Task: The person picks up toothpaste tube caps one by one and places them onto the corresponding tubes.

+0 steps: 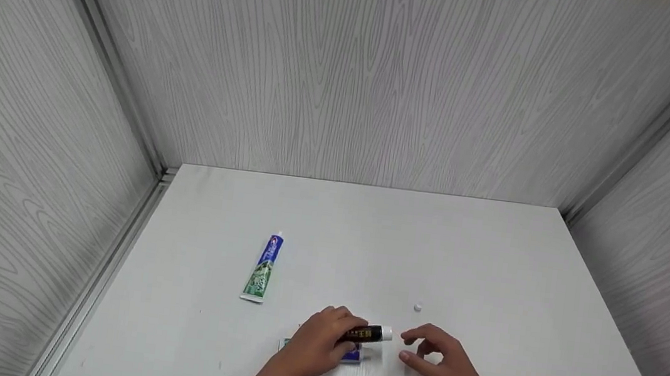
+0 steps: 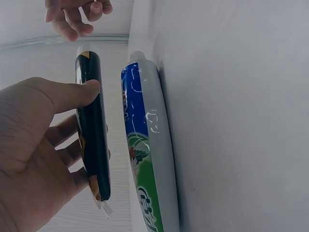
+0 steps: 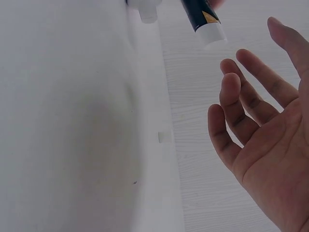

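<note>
My left hand (image 1: 324, 341) grips a slim black tube (image 1: 367, 333) with gold lettering, thumb on one side and fingers on the other. Its white cap (image 3: 211, 35) points toward my right hand (image 1: 444, 361). That hand hovers just off the cap, fingers loosely bent and holding nothing. Below the black tube a blue, green and white toothpaste tube (image 2: 147, 125) lies on the table, partly covered by the left hand in the head view. Its white nozzle end (image 3: 147, 12) shows in the right wrist view.
Another blue and green toothpaste tube (image 1: 263, 268) lies farther left on the white table (image 1: 181, 322). A small white cap-like piece (image 1: 417, 308) sits beyond the right hand. Grey wood-grain panels (image 1: 372, 79) stand at the back and both sides.
</note>
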`<state>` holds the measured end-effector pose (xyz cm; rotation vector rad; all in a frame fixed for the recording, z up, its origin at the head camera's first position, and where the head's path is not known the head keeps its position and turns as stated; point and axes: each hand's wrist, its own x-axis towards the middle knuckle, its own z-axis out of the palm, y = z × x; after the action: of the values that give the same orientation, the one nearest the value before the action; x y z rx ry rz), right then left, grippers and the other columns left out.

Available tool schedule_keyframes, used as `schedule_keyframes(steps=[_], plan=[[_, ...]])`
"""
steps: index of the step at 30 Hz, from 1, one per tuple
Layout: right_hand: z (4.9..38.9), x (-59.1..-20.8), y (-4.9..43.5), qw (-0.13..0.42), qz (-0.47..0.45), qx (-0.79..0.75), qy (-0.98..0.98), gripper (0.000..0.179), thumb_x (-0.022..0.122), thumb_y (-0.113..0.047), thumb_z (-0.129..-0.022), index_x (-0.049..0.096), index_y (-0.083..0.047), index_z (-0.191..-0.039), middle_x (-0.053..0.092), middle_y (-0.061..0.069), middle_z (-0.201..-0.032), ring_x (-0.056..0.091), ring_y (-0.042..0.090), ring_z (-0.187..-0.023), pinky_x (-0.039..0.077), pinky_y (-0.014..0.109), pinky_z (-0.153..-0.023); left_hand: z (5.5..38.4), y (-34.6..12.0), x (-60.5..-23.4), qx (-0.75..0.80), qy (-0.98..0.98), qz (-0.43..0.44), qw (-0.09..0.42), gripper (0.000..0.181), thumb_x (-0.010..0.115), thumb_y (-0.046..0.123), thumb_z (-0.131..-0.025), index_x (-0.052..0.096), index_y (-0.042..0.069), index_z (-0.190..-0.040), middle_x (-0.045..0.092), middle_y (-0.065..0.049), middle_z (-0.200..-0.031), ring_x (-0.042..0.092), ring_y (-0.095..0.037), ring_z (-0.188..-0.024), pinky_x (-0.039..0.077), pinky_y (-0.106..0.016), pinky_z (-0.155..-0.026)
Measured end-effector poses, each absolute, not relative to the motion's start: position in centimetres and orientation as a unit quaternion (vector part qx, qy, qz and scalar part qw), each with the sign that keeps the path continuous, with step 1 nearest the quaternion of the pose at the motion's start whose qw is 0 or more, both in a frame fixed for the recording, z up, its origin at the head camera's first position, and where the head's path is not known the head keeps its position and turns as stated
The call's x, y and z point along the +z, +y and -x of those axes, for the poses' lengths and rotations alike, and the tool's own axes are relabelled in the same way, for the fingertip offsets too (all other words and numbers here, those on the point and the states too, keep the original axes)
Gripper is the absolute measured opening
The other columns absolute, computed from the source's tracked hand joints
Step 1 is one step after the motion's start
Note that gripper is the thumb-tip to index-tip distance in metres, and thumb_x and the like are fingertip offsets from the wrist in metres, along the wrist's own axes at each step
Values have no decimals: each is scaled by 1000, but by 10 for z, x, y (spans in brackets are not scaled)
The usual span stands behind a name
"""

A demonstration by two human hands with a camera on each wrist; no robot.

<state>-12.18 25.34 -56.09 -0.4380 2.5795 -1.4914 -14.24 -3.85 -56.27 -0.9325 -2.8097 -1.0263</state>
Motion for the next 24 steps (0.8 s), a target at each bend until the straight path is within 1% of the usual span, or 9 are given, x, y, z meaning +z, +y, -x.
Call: schedule_keyframes(steps=[2, 4, 11, 15, 19, 24], plan=[[122, -561, 253, 66, 142, -493, 856, 23, 81, -34, -96, 74, -28, -118, 73, 12, -120, 64, 10, -85, 55, 33, -87, 144, -40, -565, -331, -897, 291, 6, 38, 78, 14, -97, 72, 21, -133, 73, 5, -117, 66, -12, -109, 57, -36, -98], [122, -561, 253, 67, 140, -490, 858, 23, 80, -34, -96, 74, -28, -118, 73, 12, -121, 64, 11, -85, 55, 33, -87, 145, -41, -567, -335, -898, 287, 8, 38, 78, 13, -96, 73, 21, -133, 73, 6, -116, 65, -11, -108, 57, -36, -97], [121, -564, 252, 86, 124, -484, 862, 27, 79, -27, -97, 74, -14, -120, 73, 12, -120, 64, 10, -85, 55, 33, -86, 149, -46, -576, -337, -901, 273, 1, 38, 78, 12, -96, 73, 21, -132, 73, 5, -115, 65, -12, -106, 56, -38, -96], [122, -564, 252, 87, 121, -483, 863, 26, 79, -26, -98, 74, -13, -120, 73, 12, -120, 64, 11, -87, 55, 32, -86, 152, -48, -579, -330, -907, 263, -7, 37, 77, 12, -97, 73, 21, -132, 73, 4, -116, 65, -14, -108, 56, -40, -98], [123, -564, 252, 83, 123, -486, 861, 26, 79, -26, -98, 74, -13, -120, 73, 13, -121, 64, 11, -87, 55, 32, -87, 156, -50, -581, -321, -912, 256, -6, 37, 76, 10, -96, 73, 21, -131, 74, 4, -115, 66, -15, -109, 56, -42, -98], [124, -564, 253, 80, 125, -486, 861, 27, 79, -27, -98, 74, -13, -120, 73, 13, -121, 64, 10, -88, 55, 31, -87, 159, -52, -584, -316, -912, 260, -1, 37, 75, 9, -96, 73, 20, -131, 74, 3, -114, 67, -17, -108, 56, -42, -98]])
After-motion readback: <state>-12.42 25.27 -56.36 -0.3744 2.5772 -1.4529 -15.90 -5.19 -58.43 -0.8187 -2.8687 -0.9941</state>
